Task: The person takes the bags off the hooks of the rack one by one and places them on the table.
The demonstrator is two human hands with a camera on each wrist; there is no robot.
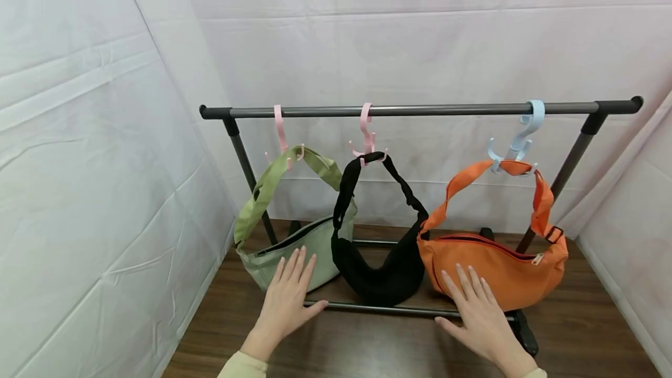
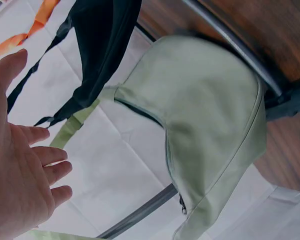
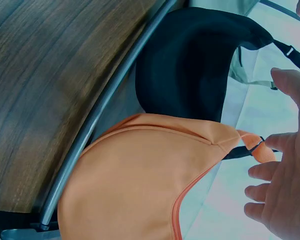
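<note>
Hanging from hooks for access, green bag (image 1: 294,249) and orange bag (image 1: 499,267), lower frame; both hands (image 1: 286,302) released, grasping nothing.

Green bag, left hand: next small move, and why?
Probably ease the left hand forward until its fingers meet the green bag. The hand is open with straight fingers and, in the left wrist view, apart from the fabric, so no grip exists yet. The bag hangs by its strap from a pink hook on the rail, so it may swing when touched.
</note>
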